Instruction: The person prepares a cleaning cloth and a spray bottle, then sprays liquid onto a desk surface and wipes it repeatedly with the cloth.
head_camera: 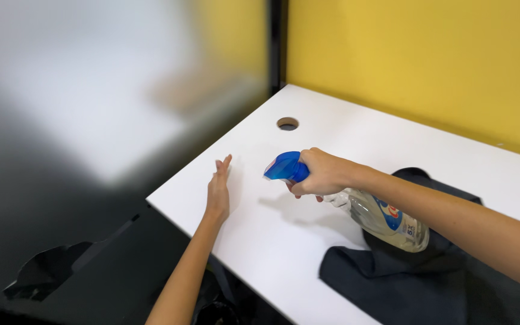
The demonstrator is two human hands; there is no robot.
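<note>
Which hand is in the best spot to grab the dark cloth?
Probably the left hand: it lies flat and free on the white desk. The right hand is nearer the dark cloth but holds the spray bottle.

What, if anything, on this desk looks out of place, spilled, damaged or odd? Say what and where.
Nothing looks spilled or damaged. The white desk shows no wet patch. The dark cloth lies crumpled at the near right edge. The right hand holds the spray bottle tilted, blue nozzle toward the left hand, which rests flat. The round hole looks a clean cut-out.
</note>
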